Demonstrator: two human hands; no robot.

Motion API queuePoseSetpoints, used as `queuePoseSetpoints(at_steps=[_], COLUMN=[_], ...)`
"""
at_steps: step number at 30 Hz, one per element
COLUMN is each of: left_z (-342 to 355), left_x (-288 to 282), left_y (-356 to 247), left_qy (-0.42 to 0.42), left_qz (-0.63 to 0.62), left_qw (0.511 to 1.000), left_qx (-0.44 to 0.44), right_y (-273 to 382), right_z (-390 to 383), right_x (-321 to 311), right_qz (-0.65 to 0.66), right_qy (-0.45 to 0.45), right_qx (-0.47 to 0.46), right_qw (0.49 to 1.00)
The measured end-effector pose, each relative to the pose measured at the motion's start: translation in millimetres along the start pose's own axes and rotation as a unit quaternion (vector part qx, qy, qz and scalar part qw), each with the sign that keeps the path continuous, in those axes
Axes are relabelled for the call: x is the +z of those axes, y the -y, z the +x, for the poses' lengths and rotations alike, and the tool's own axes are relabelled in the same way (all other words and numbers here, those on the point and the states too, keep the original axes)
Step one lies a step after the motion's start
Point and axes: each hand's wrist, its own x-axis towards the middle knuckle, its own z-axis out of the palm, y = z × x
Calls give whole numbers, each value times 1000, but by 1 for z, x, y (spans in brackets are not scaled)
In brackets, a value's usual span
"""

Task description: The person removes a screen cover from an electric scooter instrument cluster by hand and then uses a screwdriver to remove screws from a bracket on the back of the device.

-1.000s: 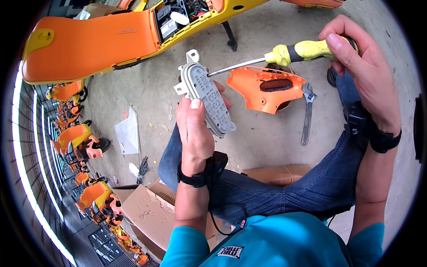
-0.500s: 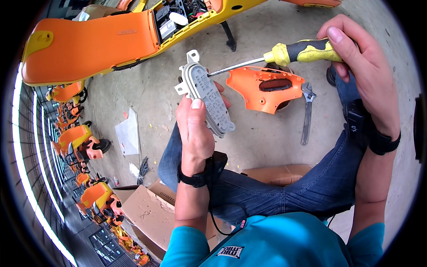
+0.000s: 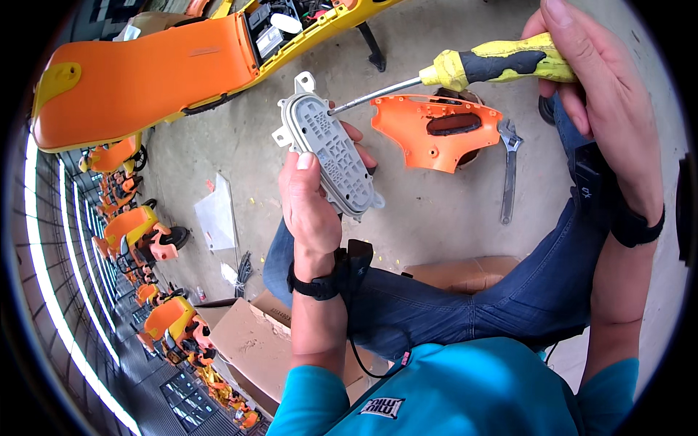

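Observation:
My left hand [image 3: 313, 203] is closed round a grey, oval lamp housing [image 3: 336, 152] with mounting tabs, its ribbed back turned up toward me. The thumb lies on the near edge and the fingers curl behind the far side. In my right hand [image 3: 603, 87] is a screwdriver [image 3: 502, 60] with a yellow and black handle, gripped near the handle's end. Its metal shaft slants down to the left, and the tip meets the upper right rim of the housing. Whether a screw sits under the tip is too small to tell.
On the concrete floor lie an orange plastic cover [image 3: 429, 138] with an oblong opening and an adjustable wrench [image 3: 510, 171]. An orange and yellow vehicle body [image 3: 153, 73] extends across the upper left. A cardboard box [image 3: 251, 334] stands beside my left leg; more vehicles line the left.
The lamp housing has shifted slightly left and tilted more toward me. My right hand has risen, the screwdriver handle has turned, and the tip stays at the housing's rim.

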Motion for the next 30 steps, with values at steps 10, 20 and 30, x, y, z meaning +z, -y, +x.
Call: queuePoseSetpoints(at_steps=[10, 20, 30], left_z=[3, 3, 2], left_x=[-3, 1, 0], left_y=[8, 3, 2], left_qy=[23, 13, 18], left_qz=[-60, -31, -26], left_qw=[998, 999, 999], left_qx=[-5, -1, -5], right_y=[-4, -5, -4], right_z=[-3, -4, -4], right_x=[-9, -7, -7], right_qz=[4, 1, 3], right_qy=[6, 10, 3], right_qx=[-14, -14, -23], right_qw=[1000, 1000, 1000])
